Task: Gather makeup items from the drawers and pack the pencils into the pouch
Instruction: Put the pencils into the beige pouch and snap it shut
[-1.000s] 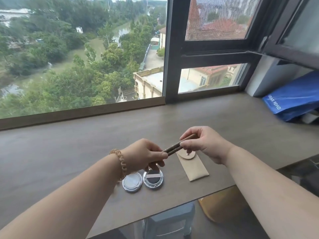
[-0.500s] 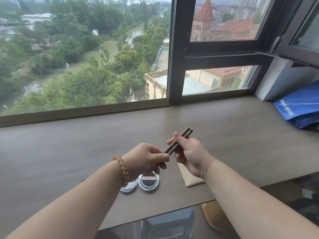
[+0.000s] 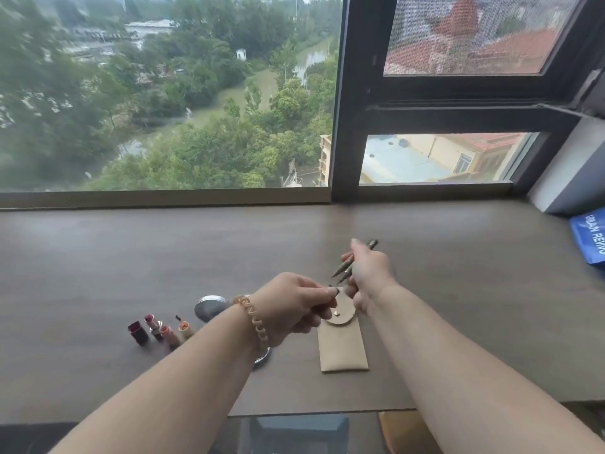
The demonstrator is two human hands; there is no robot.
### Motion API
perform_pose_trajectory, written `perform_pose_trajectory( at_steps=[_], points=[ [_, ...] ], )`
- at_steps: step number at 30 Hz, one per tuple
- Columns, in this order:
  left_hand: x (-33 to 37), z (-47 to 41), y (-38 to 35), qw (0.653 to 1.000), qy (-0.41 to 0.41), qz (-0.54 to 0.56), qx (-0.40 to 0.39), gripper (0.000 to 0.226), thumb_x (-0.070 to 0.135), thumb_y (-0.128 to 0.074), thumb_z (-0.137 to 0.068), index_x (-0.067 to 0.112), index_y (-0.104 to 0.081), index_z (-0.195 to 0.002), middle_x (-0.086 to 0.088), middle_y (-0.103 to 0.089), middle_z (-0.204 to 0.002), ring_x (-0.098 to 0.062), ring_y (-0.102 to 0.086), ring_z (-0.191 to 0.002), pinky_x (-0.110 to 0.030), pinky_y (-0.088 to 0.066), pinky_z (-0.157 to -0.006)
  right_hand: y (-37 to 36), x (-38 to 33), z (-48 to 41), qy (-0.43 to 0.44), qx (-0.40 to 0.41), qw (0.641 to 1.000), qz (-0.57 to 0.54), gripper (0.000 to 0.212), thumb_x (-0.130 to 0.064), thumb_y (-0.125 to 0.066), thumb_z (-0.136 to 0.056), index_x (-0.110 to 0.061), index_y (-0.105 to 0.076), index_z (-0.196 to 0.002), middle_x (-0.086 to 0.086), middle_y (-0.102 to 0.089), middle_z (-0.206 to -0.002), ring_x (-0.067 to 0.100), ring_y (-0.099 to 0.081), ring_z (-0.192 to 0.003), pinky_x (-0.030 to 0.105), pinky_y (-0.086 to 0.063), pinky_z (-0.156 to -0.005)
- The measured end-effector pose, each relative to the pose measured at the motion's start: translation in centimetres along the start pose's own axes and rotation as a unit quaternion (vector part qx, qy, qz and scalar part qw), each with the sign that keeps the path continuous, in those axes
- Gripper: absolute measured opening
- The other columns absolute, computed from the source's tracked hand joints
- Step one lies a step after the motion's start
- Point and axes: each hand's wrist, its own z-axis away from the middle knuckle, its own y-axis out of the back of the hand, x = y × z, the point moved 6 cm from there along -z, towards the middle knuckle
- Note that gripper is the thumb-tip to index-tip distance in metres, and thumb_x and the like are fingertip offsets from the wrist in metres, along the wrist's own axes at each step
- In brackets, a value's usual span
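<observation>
Two slim dark pencils (image 3: pixel 347 268) are gripped side by side in my right hand (image 3: pixel 368 278), tips pointing down-left and just above the pouch. The beige pouch (image 3: pixel 342 347) lies flat on the wooden table (image 3: pixel 458 290), its round flap with a metal snap folded down at the far end. My left hand (image 3: pixel 294 308), with a beaded bracelet on its wrist, has its fingers curled, and thumb and forefinger pinch at the pouch's top edge. It covers the pouch's upper left corner.
Several open lipsticks (image 3: pixel 154 329) stand left of my left arm. One round silver compact (image 3: pixel 209 306) shows behind that wrist, another (image 3: pixel 263 357) peeks out under it. A blue bag (image 3: pixel 589 239) lies at the far right. The window sill runs along the back.
My left hand let go of the pencils and dropped to the pouch's top edge. My right hand now holds both pencils alone, raised steeper. The view shifted, bringing the lipsticks into sight.
</observation>
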Motion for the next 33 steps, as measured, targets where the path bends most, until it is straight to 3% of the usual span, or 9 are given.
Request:
perform_pose_trajectory(
  at_steps=[2,5,12,14,16,19,21,26,33],
  points=[
    [-2.5,1.2,-0.3,0.999,0.035,-0.017,-0.011,0.021,0.020,-0.060,-0.090,0.007,-0.064,-0.075,-0.002,-0.060,-0.057,-0.008,-0.047,-0.041,-0.017,-0.034,-0.041,5.8,-2.9,-3.2,0.003,0.099,0.993,-0.065,0.040,-0.034,-0.041,-0.098,-0.012,-0.048,-0.065,0.004,-0.040,-0.059,0.010,-0.028,-0.034,0.007,-0.021,-0.033],
    [-6.9,2.3,2.7,0.994,0.078,0.012,0.081,0.021,0.023,-0.057,-0.092,0.007,-0.063,-0.081,-0.002,-0.061,-0.061,-0.006,-0.046,-0.042,-0.015,-0.031,-0.040,12.8,-5.9,-6.4,0.042,0.159,0.986,-0.005,0.043,-0.043,-0.047,-0.095,-0.014,-0.051,-0.063,0.004,-0.042,-0.059,0.010,-0.030,-0.028,0.009,-0.026,-0.032],
    [-10.3,-0.6,4.3,0.966,0.113,0.023,0.230,0.019,0.030,-0.069,-0.081,0.016,-0.063,-0.071,-0.004,-0.061,-0.068,-0.014,-0.051,-0.050,-0.017,-0.026,-0.042,4.5,1.5,-4.2,0.157,-0.075,0.975,0.138,0.010,-0.020,-0.064,-0.089,-0.021,-0.066,-0.079,0.004,-0.065,-0.082,0.014,-0.059,-0.063,0.023,-0.050,-0.060],
    [-11.0,-2.0,5.3,0.959,0.094,-0.049,0.264,0.026,0.042,-0.072,-0.065,0.019,-0.065,-0.056,-0.003,-0.057,-0.057,-0.020,-0.049,-0.053,-0.025,-0.038,-0.049,2.3,4.1,-2.5,0.270,-0.115,0.926,0.237,0.013,-0.011,-0.068,-0.084,-0.024,-0.070,-0.083,0.002,-0.065,-0.087,0.015,-0.063,-0.076,0.026,-0.051,-0.073],
    [-11.8,-3.4,6.1,0.948,0.097,-0.113,0.280,0.031,0.044,-0.069,-0.062,0.019,-0.062,-0.045,0.000,-0.054,-0.048,-0.021,-0.051,-0.054,-0.034,-0.046,-0.059,0.3,6.7,-0.8,0.414,-0.134,0.828,0.354,0.025,0.000,-0.067,-0.078,-0.021,-0.072,-0.091,-0.001,-0.059,-0.088,0.010,-0.058,-0.074,0.021,-0.046,-0.071],
    [-12.0,-4.7,6.4,0.915,0.097,-0.258,0.295,0.033,0.035,-0.064,-0.075,0.013,-0.061,-0.051,-0.004,-0.058,-0.052,-0.022,-0.055,-0.058,-0.028,-0.041,-0.056,-1.8,10.5,0.8,0.542,-0.190,0.670,0.469,0.039,0.006,-0.059,-0.065,-0.014,-0.072,-0.095,0.007,-0.059,-0.091,0.017,-0.060,-0.070,0.022,-0.046,-0.062],
    [-11.9,-5.5,6.5,0.883,0.088,-0.345,0.306,0.029,0.039,-0.061,-0.078,0.016,-0.062,-0.060,-0.004,-0.064,-0.065,-0.023,-0.060,-0.071,-0.026,-0.043,-0.060,-2.8,12.3,1.0,0.572,-0.214,0.618,0.496,0.031,0.000,-0.056,-0.068,-0.011,-0.070,-0.093,0.013,-0.059,-0.090,0.026,-0.060,-0.070,0.028,-0.050,-0.061],
    [-12.2,-7.6,6.6,0.829,0.064,-0.475,0.288,0.020,0.037,-0.053,-0.082,0.020,-0.062,-0.077,0.000,-0.068,-0.094,-0.024,-0.063,-0.094,-0.027,-0.039,-0.066,-4.9,14.9,-0.2,0.604,-0.191,0.535,0.559,0.007,-0.003,-0.064,-0.072,-0.007,-0.059,-0.075,0.012,-0.057,-0.080,0.028,-0.050,-0.060,0.033,-0.044,-0.049],
    [-12.4,-9.3,6.2,0.811,0.048,-0.533,0.236,0.018,0.031,-0.049,-0.086,0.020,-0.063,-0.088,-0.002,-0.066,-0.107,-0.024,-0.061,-0.103,-0.029,-0.038,-0.070,-5.4,16.8,-1.8,0.584,-0.154,0.538,0.588,0.018,-0.004,-0.068,-0.068,-0.011,-0.051,-0.072,0.008,-0.044,-0.088,0.026,-0.049,-0.061,0.032,-0.040,-0.048]
  ],
)
